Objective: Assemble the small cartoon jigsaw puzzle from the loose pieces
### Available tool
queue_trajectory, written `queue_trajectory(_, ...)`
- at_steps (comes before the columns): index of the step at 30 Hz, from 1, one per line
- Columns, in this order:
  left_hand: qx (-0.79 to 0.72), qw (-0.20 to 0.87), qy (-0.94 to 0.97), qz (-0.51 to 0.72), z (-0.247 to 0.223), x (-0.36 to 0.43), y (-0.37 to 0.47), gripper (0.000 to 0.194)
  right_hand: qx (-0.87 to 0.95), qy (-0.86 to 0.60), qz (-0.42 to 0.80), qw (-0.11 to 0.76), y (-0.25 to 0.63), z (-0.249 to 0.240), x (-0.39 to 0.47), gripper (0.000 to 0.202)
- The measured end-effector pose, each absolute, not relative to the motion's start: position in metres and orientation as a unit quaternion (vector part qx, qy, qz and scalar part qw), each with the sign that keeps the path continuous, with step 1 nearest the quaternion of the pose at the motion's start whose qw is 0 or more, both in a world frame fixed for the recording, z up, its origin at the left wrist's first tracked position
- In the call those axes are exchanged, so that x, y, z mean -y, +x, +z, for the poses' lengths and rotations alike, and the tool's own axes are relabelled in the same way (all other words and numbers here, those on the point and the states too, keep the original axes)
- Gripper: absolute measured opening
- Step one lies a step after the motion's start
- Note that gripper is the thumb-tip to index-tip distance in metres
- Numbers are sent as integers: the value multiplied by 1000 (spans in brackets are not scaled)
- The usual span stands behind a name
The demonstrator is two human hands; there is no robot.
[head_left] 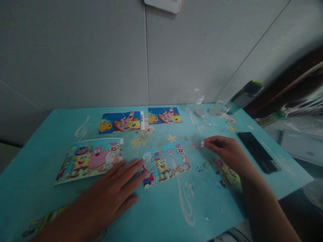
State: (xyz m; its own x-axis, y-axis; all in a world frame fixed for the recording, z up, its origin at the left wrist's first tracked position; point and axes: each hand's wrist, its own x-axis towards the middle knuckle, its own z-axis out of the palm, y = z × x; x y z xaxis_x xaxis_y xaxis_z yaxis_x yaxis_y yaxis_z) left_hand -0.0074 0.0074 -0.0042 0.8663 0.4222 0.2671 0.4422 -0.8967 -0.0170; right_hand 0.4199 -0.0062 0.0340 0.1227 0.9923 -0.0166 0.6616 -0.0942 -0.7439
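Observation:
A partly filled jigsaw puzzle (164, 164) with cartoon figures lies in the middle of the table, with gaps in its picture. My left hand (116, 186) rests flat with fingers spread, its fingertips at the puzzle's left edge. My right hand (224, 151) is to the right of the puzzle, thumb and forefinger pinched on a small puzzle piece (202, 144). Several loose pieces (202, 167) lie between the puzzle and my right hand. Left of the puzzle is a printed picture sheet (93, 158) showing the same cartoon figures.
Behind lie a blue picture sheet (121, 121) and a finished-looking blue puzzle (164, 115). A dark phone-like slab (258, 152) is at the right. Clear containers (223, 107) and round lids (200, 112) stand at the back right, against the grey wall (101, 53).

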Motion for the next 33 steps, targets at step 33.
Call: queue_trajectory(33, 247, -5, -964, -95, -39, -10, -28, 70, 411, -695, 55, 588, 446, 37, 2, 20)
